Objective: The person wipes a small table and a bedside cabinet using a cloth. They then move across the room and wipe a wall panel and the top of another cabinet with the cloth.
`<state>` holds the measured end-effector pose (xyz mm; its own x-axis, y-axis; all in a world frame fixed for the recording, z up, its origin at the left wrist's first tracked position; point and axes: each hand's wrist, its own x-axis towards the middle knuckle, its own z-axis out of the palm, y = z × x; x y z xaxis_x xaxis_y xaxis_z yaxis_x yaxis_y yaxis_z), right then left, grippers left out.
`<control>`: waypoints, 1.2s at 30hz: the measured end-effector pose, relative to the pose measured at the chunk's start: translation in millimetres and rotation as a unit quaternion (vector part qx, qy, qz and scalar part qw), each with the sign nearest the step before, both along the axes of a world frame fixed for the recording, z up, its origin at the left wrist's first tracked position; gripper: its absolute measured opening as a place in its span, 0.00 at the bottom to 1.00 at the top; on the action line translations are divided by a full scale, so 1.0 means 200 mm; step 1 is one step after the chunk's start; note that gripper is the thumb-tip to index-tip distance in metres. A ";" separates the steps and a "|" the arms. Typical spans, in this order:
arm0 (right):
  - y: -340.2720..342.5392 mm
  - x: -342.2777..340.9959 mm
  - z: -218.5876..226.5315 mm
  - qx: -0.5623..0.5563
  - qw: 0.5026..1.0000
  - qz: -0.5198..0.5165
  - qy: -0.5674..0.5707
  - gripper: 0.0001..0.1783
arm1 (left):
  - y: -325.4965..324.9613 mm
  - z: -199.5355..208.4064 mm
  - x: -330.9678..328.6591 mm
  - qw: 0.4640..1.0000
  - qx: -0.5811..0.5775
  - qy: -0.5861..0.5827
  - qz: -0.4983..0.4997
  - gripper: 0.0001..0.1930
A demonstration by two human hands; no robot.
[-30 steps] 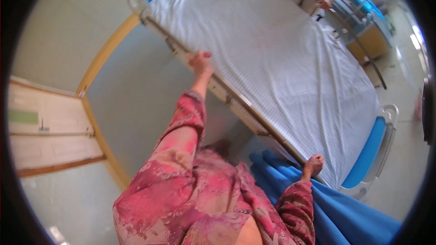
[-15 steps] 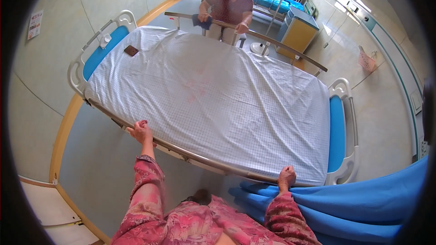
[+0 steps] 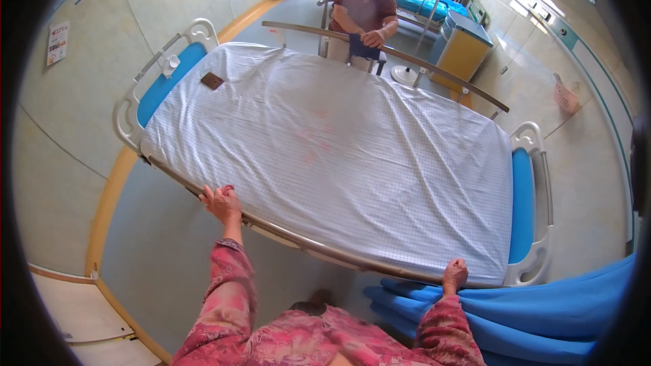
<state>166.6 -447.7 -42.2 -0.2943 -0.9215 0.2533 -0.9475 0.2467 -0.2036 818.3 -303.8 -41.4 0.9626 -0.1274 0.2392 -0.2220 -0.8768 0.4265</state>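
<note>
A hospital bed with a pale checked sheet point(image 3: 325, 163) lies crosswise in front of me. My left hand point(image 3: 222, 207) is at the near bed rail point(image 3: 325, 251), left of its middle, with a small crumpled red thing point(image 3: 228, 190) at its fingers. Toward the rail's right end, my right hand point(image 3: 454, 274) is closed in a fist at the sheet's edge; what it grips, if anything, is hidden. Faint reddish marks show mid-sheet. A flat brown wallet-like thing point(image 3: 211, 80) lies on the sheet at the far left.
Across the bed another person point(image 3: 366, 13) sits behind the far rail point(image 3: 441, 71), a dark blue cloth at their hands. Blue-panelled end boards point(image 3: 522, 207) close the bed. A blue curtain point(image 3: 542, 305) hangs at lower right. A pole stand point(image 3: 404, 75) and bedside cabinet point(image 3: 462, 44) stand beyond.
The view has shifted, so the bed sits slightly farther right and lower. The other person has turned and brought both hands together at the far rail. My hands stay along the near rail.
</note>
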 end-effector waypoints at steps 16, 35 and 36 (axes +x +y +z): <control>0.09 0.38 -0.02 0.089 0.993 0.081 0.015 0.12 | 0.01 0.04 0.08 0.996 0.053 -0.045 -0.063 0.11; 0.53 2.35 0.09 0.174 0.961 0.212 -0.044 0.24 | 0.10 0.01 0.19 0.865 -0.012 -0.075 -0.496 0.06; 0.57 2.40 0.13 0.139 0.969 0.187 -0.077 0.24 | 0.10 0.06 0.21 0.865 -0.010 -0.084 -0.495 0.06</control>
<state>646.6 -334.5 -16.6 0.0594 -0.9974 -0.0414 -0.9448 -0.0427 -0.3248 859.7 -284.0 -29.5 0.3347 -0.8636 0.3771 -0.9202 -0.2133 0.3284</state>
